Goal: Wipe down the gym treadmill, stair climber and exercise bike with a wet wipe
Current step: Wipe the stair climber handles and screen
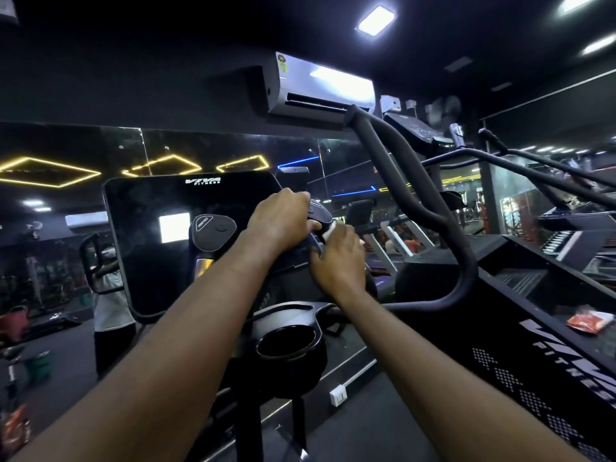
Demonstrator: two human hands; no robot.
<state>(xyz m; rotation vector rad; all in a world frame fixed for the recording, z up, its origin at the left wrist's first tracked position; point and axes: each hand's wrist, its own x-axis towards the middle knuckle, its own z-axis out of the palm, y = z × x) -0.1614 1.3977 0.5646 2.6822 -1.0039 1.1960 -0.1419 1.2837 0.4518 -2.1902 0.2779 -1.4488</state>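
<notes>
Dark gym: mirror wall [233, 151], air conditioner [320, 85], ceiling light [376, 20], black floor [383, 428].

White letters reading "VIVA" over a smaller "FITNESS" stand at the top centre of the dark console screen [202, 228], in the middle left of the frame. The same brand, "VIVA" over "FITNESS", stands in large pale letters on the black side panel [520, 345] of the stair climber [546, 261] at the lower right, with its last letters cut off by the frame edge. A short line of print runs along the left pod [213, 226] of the handlebar, too small to read. The sticker [282, 61] on the air conditioner [320, 90] at the top and the print on the red packet [590, 320] at the right edge cannot be read either.
</notes>
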